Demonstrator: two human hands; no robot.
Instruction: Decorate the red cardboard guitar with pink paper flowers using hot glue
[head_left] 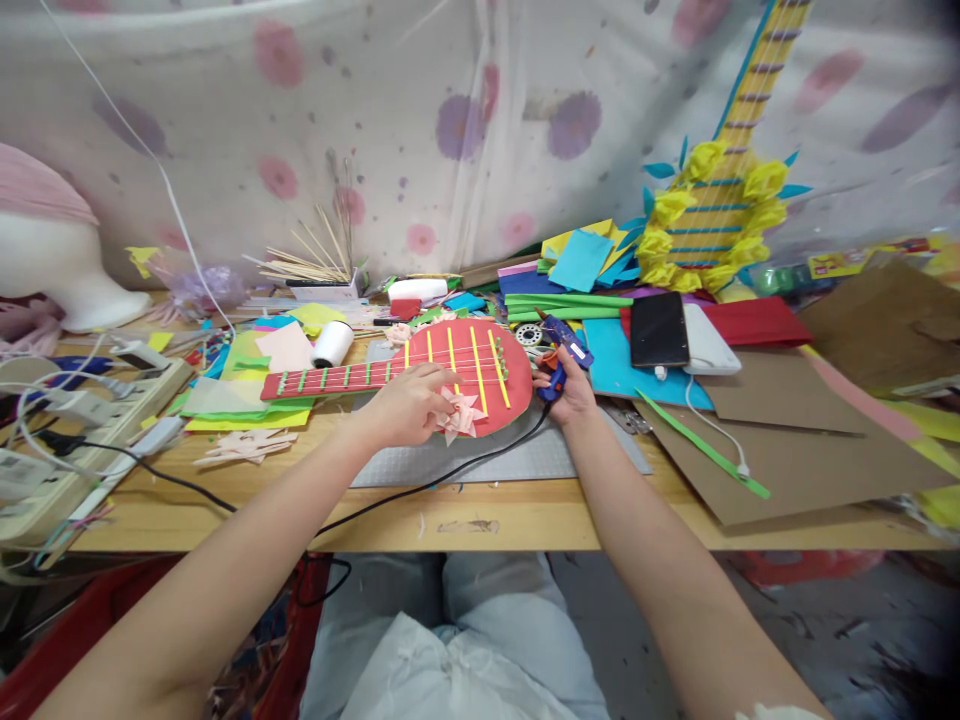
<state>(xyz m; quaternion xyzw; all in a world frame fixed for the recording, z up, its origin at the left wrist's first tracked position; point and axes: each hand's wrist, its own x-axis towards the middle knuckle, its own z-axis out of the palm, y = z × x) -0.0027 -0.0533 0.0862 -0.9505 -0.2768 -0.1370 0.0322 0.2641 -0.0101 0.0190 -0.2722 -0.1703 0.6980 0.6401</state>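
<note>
A red paper guitar with yellow and green strips and thin strings lies flat on the table, its neck pointing left. My left hand reaches over its lower body, fingers bent down onto a pale pink paper flower at the near edge. Beside the guitar's right end, my right hand is closed around a blue hot glue gun with an orange trigger. Its black cord runs left across the table. A grey cutting mat lies partly under the guitar.
Left are a power strip, paper petals and a foam head. A glue or thread roll and stick box stand behind. Right are a phone, cardboard and a yellow paper guitar.
</note>
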